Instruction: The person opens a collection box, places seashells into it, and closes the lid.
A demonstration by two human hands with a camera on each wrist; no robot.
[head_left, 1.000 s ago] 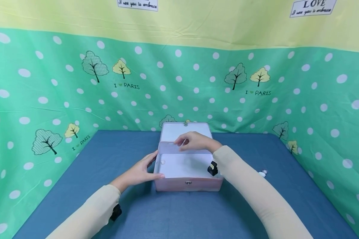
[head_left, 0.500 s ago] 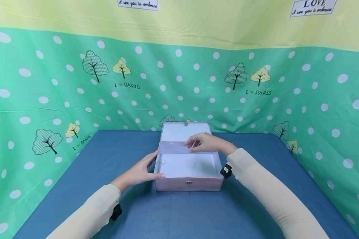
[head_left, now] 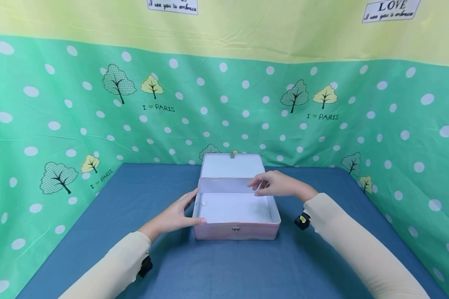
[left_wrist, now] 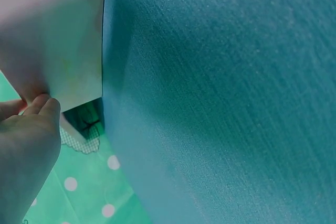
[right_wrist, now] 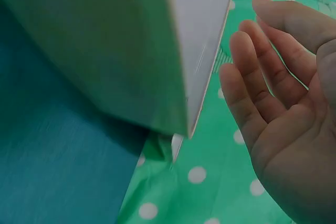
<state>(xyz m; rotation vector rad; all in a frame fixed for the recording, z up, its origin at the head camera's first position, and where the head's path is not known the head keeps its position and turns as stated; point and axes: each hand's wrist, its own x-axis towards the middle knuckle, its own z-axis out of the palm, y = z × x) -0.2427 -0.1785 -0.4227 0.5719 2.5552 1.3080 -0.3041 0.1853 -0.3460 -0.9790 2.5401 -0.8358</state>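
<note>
A pink hinged tin box (head_left: 217,231) stands on the table with its lid (head_left: 232,165) tipped back and its pale inside showing. My left hand (head_left: 175,214) grips the box's left side, thumb over the front left corner and fingers along the outer wall. In the left wrist view those fingers (left_wrist: 44,106) lie against the box's edge. My right hand (head_left: 275,184) hovers over the back right of the box, fingers loosely bent. The right wrist view shows its palm (right_wrist: 294,145) bare, with the fingers apart from the box wall (right_wrist: 121,51). A small pale round spot (head_left: 203,203) shows inside at the left.
A blue cloth (head_left: 224,270) covers the table. Behind it and along both sides hangs a green dotted curtain (head_left: 194,124) with printed trees. A small metal clasp (head_left: 236,229) sits on the box's front. Black cameras (head_left: 302,221) are strapped at the wrists.
My right hand has drifted right and slightly toward me, from the middle of the box to its right side. A small white thing at the right is now hidden by the sleeve. My left hand has stayed put.
</note>
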